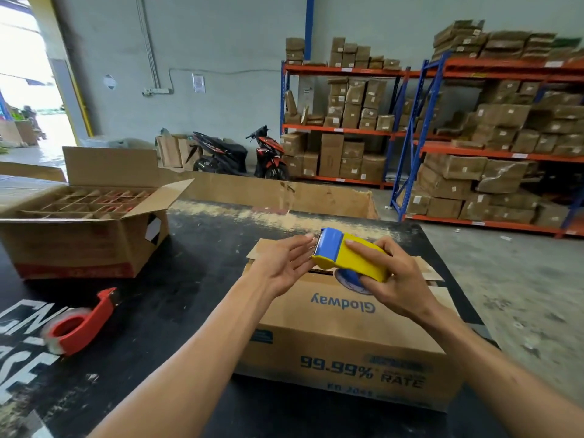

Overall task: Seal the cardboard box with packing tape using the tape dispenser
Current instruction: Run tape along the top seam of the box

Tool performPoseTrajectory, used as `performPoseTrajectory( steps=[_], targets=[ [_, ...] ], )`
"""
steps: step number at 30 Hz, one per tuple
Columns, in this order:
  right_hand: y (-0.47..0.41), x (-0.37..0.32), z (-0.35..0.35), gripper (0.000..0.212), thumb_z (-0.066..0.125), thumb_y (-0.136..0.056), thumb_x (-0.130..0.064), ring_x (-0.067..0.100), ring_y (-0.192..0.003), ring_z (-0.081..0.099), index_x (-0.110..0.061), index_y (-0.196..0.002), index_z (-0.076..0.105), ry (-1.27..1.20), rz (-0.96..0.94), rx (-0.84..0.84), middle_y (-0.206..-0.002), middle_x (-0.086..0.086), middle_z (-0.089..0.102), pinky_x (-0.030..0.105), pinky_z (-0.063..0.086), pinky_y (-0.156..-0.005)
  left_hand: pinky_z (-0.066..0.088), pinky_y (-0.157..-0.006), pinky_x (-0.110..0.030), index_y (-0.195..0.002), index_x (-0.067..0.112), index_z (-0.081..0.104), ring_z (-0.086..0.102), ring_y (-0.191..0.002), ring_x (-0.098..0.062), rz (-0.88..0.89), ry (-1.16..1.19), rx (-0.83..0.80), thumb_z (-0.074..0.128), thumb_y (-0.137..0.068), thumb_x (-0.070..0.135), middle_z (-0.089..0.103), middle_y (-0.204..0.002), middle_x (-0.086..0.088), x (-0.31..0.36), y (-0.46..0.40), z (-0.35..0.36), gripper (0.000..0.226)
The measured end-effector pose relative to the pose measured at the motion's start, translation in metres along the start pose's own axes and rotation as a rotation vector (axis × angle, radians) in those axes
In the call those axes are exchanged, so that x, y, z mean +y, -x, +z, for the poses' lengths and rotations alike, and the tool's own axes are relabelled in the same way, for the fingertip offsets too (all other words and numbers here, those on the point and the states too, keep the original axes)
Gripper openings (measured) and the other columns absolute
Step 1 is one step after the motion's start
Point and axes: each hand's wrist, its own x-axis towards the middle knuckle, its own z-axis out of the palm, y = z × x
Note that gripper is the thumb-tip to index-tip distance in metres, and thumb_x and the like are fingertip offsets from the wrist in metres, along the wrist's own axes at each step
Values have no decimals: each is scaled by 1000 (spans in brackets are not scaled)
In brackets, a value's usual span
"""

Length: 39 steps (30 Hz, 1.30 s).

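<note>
A brown cardboard box with blue "Glodway" print lies on the black table in front of me, its top flaps folded down. Above its far end my right hand grips a yellow and blue tape dispenser, blade end pointing left. My left hand is spread with its fingertips at the dispenser's blade edge, holding nothing that I can make out. No tape strip is visible on the box's seam.
A red tape dispenser with a clear roll lies on the black table at the left. An open box with cardboard dividers stands at the far left. Beyond are a long flat carton, two motorbikes and racks of parcels.
</note>
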Motion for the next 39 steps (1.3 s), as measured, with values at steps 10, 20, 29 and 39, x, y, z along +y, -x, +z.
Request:
performPoseTrajectory(
  steps=[10, 20, 29, 39],
  targets=[
    [-52, 3, 31, 63, 72, -87, -26, 11, -88, 48, -56, -137, 48, -106, 89, -230, -97, 5, 47, 21, 43, -72, 61, -60, -27, -97, -2, 71, 74, -74, -20, 185, -188, 274, 60, -88, -13, 76, -80, -11, 24, -24, -24, 19],
    [-89, 39, 33, 53, 73, -77, -56, 18, -94, 54, -57, -128, 58, -259, 213, -400, -103, 1, 54, 36, 46, -82, 62, -62, -28, -102, 0, 68, 76, -72, -21, 200, -184, 460, 56, -91, -14, 74, -95, -18, 61, -55, -89, 21],
    [-84, 60, 86, 51, 67, -76, -66, 10, -78, 52, -58, -126, 59, -242, 196, -474, -87, 1, 54, 28, 39, -70, 62, -60, -29, -105, -11, 64, 73, -73, -25, 201, -272, 552, 58, -85, -21, 69, -96, -26, 33, -78, -129, 23],
    [-105, 46, 92, 44, 70, -87, -50, 8, -77, 48, -50, -129, 60, -68, 89, -612, -88, -1, 52, 20, 32, -65, 63, -74, -37, -104, -1, 70, 74, -84, -29, 181, -336, 648, 66, -83, -12, 73, -96, -21, -3, -91, -157, 24]
  ],
)
